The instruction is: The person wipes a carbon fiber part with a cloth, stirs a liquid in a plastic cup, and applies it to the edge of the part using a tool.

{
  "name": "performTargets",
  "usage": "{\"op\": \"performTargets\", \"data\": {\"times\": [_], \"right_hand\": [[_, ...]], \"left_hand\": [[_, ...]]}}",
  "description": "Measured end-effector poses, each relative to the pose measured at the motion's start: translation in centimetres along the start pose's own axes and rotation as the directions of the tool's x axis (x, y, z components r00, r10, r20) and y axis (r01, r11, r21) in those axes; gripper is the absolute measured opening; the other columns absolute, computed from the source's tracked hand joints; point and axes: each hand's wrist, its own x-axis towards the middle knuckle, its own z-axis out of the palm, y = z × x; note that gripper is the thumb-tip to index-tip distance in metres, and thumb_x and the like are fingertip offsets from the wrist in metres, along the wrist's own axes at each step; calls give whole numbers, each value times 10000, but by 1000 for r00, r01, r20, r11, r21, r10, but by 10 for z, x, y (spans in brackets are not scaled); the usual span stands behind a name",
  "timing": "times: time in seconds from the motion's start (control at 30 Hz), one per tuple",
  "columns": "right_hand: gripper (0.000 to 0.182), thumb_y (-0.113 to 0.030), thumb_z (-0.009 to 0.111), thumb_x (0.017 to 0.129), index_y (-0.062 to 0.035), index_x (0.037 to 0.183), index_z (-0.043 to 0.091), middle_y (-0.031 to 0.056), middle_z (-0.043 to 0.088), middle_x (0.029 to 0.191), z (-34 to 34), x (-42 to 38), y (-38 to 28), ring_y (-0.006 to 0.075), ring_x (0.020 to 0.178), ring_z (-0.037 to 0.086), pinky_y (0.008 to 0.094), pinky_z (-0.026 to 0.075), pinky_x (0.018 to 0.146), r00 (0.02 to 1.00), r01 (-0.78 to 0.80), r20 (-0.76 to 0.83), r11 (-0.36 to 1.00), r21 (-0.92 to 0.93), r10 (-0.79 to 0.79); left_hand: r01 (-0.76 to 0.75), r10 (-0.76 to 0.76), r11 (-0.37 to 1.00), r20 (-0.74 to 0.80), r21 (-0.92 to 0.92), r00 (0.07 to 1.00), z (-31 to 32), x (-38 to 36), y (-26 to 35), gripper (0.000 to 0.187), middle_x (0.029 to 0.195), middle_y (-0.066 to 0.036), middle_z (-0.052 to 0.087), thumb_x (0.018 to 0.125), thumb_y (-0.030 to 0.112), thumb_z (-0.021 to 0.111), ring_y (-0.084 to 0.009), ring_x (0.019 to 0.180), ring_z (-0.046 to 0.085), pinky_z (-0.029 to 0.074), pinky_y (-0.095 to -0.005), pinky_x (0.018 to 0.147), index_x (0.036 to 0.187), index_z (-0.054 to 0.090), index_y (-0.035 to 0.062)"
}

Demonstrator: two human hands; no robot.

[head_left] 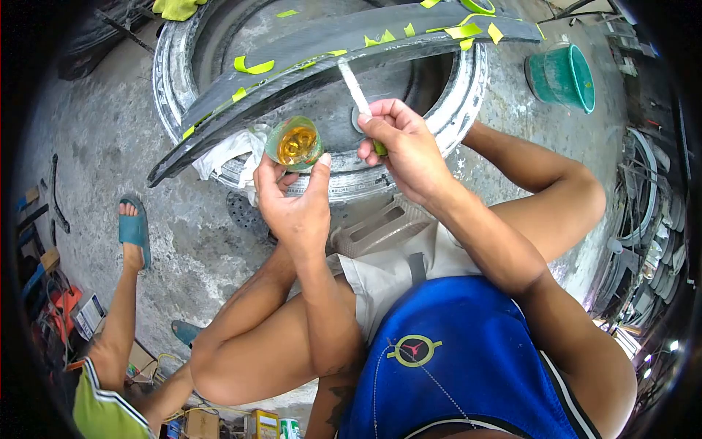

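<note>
My left hand is wrapped round a small clear cup with amber liquid in it, its mouth tilted up toward me. Between the thumb and fingers of my right hand is a thin white stick; its far end overlaps the lower edge of a long dark curved panel. A small yellow-green bit shows under the right fingers. Strips of yellow-green tape cling to the panel, which lies across a dusty tire. A white cloth hangs over the tire's near side, left of the cup.
A green bucket stands on the concrete floor at the right. Another person's leg and slipper are at the left. Stacked parts and hoops line the right edge; boxes and cans sit at the bottom left.
</note>
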Motion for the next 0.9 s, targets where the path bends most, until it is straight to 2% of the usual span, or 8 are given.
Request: {"op": "performTargets", "data": {"times": [0.1, 0.17, 0.2, 0.3, 0.43, 0.53, 0.77, 0.9], "right_hand": [[167, -111, 687, 1030, -47, 1144, 583, 21, 652, 857, 7, -2, 6, 113, 683, 655, 251, 502, 603, 999, -3, 33, 1000, 1, 3], [163, -109, 687, 1030, -44, 1138, 584, 23, 654, 866, 9, -5, 6, 112, 692, 659, 256, 508, 608, 998, 9, 58, 1000, -5, -9], [163, -109, 687, 1030, -44, 1138, 584, 23, 654, 866, 9, -5, 5, 112, 692, 659, 256, 508, 608, 998, 9, 61, 1000, -7, -9], [175, -110, 686, 1031, -40, 1143, 572, 28, 653, 866, 3, -4, 0, 105, 698, 660, 239, 504, 601, 997, 71, -8, 997, -18, -71], [180, -114, 682, 1033, -41, 1148, 564, 29, 647, 874, 2, 0, -1, 109, 698, 661, 240, 507, 605, 997, 45, -66, 999, -28, -47], [248, -86, 703, 1005, -7, 1165, 530, 72, 644, 935, 6, 3, 7, 136, 679, 666, 266, 528, 586, 999, 31, -7, 999, -25, -31], [266, -94, 690, 1018, 14, 1194, 523, 83, 634, 960, 22, 2, 21, 142, 700, 689, 276, 563, 582, 990, 58, 132, 996, -67, -49], [200, -91, 690, 1027, -20, 1159, 557, 51, 644, 921, 28, -1, 16, 113, 674, 653, 251, 520, 577, 996, 58, 79, 993, -100, -51]], "left_hand": [[4, -4, 1000, 5, 3, 1000, -1, 0, -1, 515, 1152, -50, 729, 861, 101, 872, -121, 1027, 673, 500, -291, 900, 1317, 644, 29], [34, -33, 997, 7, -73, 999, -2, 1, -2, 626, 1194, -104, 635, 792, 94, 902, -194, 1062, 634, 521, -344, 880, 1344, 632, -23], [34, -33, 997, 5, -73, 999, -2, 2, -2, 626, 1194, -104, 635, 792, 94, 902, -194, 1062, 634, 521, -344, 880, 1344, 632, -23], [43, -44, 995, -11, -87, 999, -2, 1, -2, 631, 1196, -104, 634, 794, 103, 902, -194, 1062, 635, 523, -344, 880, 1348, 630, -27], [37, -38, 998, -12, -58, 999, -1, -1, -1, 646, 1196, -101, 629, 792, 115, 906, -196, 1064, 636, 525, -345, 882, 1356, 626, -27], [48, -48, 997, -10, -54, 999, -1, 0, 0, 652, 1184, -96, 628, 785, 122, 907, -195, 1067, 634, 524, -344, 879, 1356, 628, -23], [40, -42, 996, -23, -82, 999, -2, 1, -3, 632, 1151, -94, 630, 789, 123, 899, -192, 1044, 621, 517, -343, 864, 1343, 634, -23], [60, -63, 994, -26, -92, 998, -3, 0, -1, 624, 1162, -102, 628, 789, 118, 898, -194, 1051, 615, 518, -347, 874, 1338, 635, -20]]}}
